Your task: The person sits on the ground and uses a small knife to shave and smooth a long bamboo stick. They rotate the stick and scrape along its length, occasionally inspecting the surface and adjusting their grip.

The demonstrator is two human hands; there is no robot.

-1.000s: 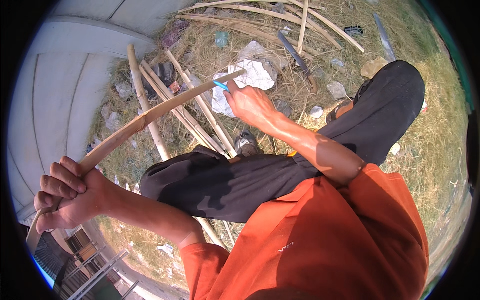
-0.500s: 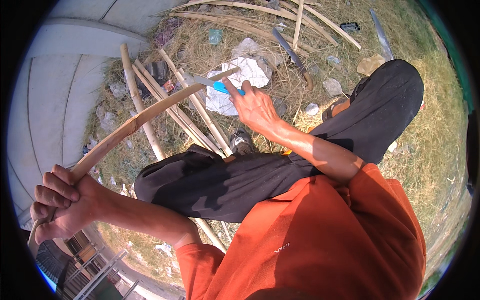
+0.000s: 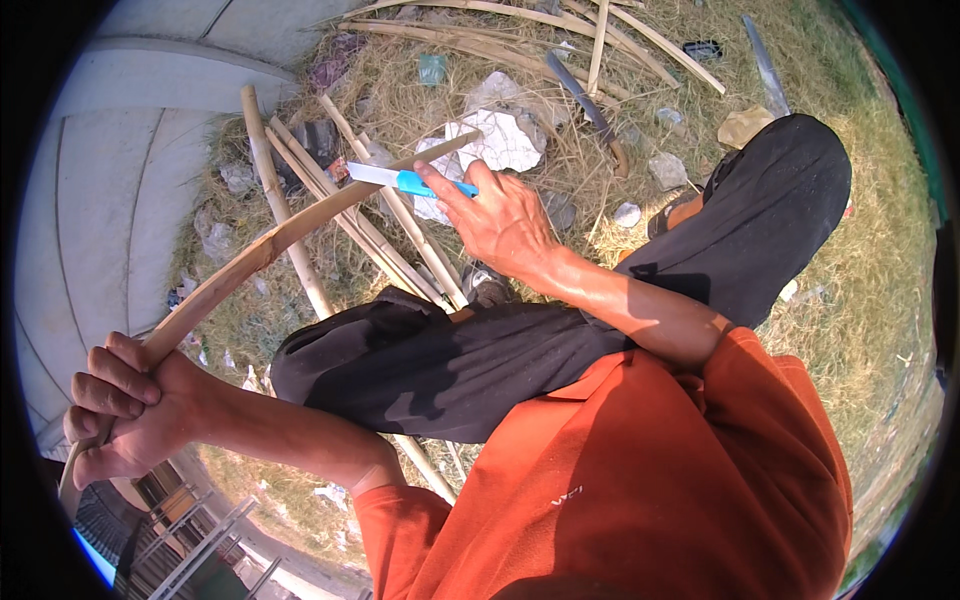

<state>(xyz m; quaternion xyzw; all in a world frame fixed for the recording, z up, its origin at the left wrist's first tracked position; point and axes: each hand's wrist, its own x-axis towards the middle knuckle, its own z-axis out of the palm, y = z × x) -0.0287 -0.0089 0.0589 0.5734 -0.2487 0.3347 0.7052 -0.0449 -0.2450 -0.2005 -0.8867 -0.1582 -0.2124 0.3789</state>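
Note:
A long bamboo strip (image 3: 272, 243) runs diagonally from the lower left up toward the white stones. Around its lower end the fingers of my left hand (image 3: 140, 405) are wrapped tightly. My right hand (image 3: 505, 222) is closed on a utility knife (image 3: 428, 184) with a light blue handle, its index finger stretched along the handle. The knife's blade points left and lies across the strip near the strip's far end; whether the edge bites into the bamboo, I cannot tell.
Bamboo poles (image 3: 285, 225) lie on the dry grass left of my legs, and more strips (image 3: 480, 45) at the far side. White stones (image 3: 505, 140), a long knife with a brown handle (image 3: 585, 105) and another blade (image 3: 764, 62) lie ahead. A grey wall (image 3: 120, 200) stands left.
My right hand and the utility knife have shifted a little left and nearer along the strip. The left hand and the strip have hardly moved.

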